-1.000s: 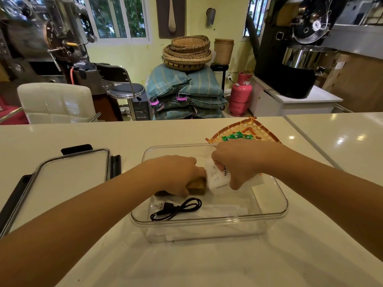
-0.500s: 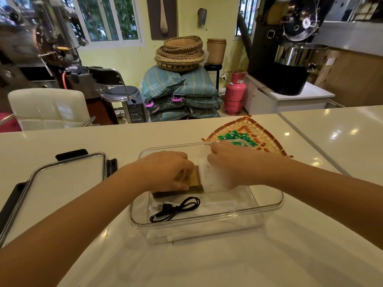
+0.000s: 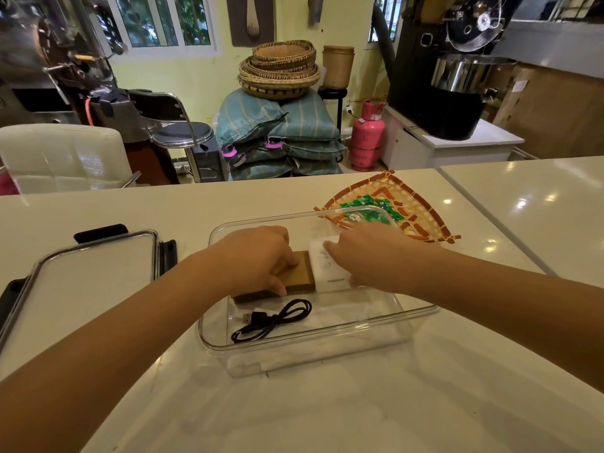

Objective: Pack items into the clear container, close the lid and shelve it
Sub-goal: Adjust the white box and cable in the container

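Note:
A clear container [image 3: 421,313] stands open on the white counter in front of me. Inside it, a brown box [image 3: 302,276] lies flat with my left hand [image 3: 258,256] gripping its left end. A white box [image 3: 327,268] lies flat against the brown one's right side, and my right hand [image 3: 362,253] rests on it with fingers spread along its edge. A coiled black USB cable [image 3: 274,320] lies at the container's near side. The clear lid [image 3: 88,286] with black clips lies flat to the left.
A woven orange tray [image 3: 418,210] holding green packets [image 3: 372,207] sits just behind the container on the right. A counter seam runs at the far right. Beyond the counter are a white chair, sacks, baskets and a pink gas cylinder.
My right hand has lowered the white box from upright to flat beside the brown box, and its grip has loosened. My left hand stays on the brown box.

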